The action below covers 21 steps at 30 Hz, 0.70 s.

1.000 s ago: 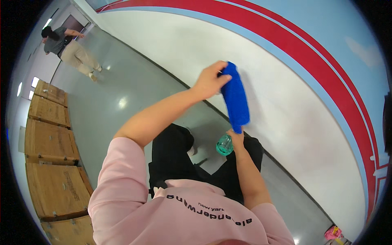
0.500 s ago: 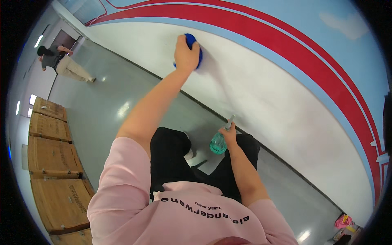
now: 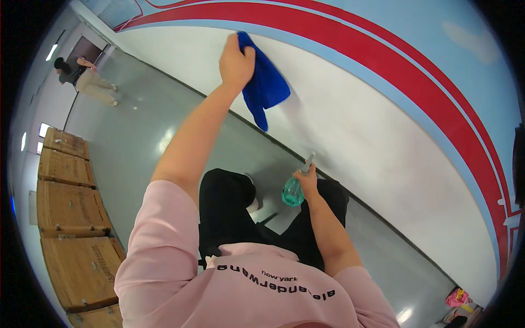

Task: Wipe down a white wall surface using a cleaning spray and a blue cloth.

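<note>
My left hand (image 3: 236, 64) is closed on a blue cloth (image 3: 268, 82), up against the white lower part of the wall (image 3: 350, 109). The cloth hangs loose from the fingers, its free end spreading down and to the right. Lower down, close to my right knee, my right hand (image 3: 307, 177) grips a spray bottle (image 3: 293, 191) by its neck. The bottle is see-through green with some liquid in it, and its pale spray head (image 3: 309, 159) points up toward the wall.
Several wooden crates (image 3: 74, 208) stand in a row along the left side. A person (image 3: 87, 79) is at the far left on the grey floor (image 3: 136, 120). A pink item (image 3: 458, 297) lies among other things at the lower right, by the wall's foot.
My left hand has moved slightly up and left, and the cloth, earlier bunched under it, now hangs open. The right hand and spray bottle stay put. The distant person has shifted stance.
</note>
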Motion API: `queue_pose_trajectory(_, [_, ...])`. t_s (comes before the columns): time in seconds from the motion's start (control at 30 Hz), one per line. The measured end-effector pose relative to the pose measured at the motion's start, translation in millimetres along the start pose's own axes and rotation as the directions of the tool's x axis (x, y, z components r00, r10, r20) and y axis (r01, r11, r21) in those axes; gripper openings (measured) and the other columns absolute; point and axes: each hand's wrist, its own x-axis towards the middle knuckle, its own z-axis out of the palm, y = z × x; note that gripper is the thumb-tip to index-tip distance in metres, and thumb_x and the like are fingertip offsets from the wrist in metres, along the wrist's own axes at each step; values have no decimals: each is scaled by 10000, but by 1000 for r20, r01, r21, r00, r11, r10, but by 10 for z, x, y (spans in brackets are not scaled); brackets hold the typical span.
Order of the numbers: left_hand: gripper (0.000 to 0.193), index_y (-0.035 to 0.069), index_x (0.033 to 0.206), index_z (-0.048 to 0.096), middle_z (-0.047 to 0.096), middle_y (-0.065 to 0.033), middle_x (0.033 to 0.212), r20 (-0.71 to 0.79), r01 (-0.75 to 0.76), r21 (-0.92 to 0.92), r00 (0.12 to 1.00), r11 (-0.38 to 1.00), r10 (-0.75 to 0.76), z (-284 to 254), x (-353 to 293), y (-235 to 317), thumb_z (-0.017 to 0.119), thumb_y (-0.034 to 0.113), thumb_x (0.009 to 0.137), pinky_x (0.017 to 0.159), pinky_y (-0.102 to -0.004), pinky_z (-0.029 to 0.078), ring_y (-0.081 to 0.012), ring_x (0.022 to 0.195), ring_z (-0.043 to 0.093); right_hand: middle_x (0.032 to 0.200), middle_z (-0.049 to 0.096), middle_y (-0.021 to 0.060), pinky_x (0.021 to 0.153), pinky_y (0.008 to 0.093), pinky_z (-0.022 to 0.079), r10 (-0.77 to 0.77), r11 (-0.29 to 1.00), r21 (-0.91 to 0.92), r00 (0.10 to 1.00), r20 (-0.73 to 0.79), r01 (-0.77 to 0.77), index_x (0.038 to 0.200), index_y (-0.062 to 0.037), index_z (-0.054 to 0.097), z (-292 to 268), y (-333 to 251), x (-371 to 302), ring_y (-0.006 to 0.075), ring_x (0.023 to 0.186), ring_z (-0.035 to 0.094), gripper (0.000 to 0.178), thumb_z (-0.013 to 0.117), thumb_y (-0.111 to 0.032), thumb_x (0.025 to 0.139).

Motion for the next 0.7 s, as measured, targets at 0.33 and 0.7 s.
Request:
queue_pose_trajectory(0.33, [278,17,1017,474,556,-184,945,-79,-92,-156,994,984,81,-236,91,-10,500,157,779,759,-423,428,-373,870,534,784,539,62,686,280,425,-30,998,-48,999,33,32,1246,-29,318,75,-136,-84,149,731,531,691,647,-25,638])
queue_pose_trajectory(0.7, [335,3,1040,437,533,-213,935,200,-212,-265,942,941,268,-77,-536,887,559,154,766,703,-408,441,-382,844,538,858,529,78,668,315,431,-64,994,-83,996,64,69,1206,-27,317,89,-223,-107,168,756,526,663,649,-77,635])
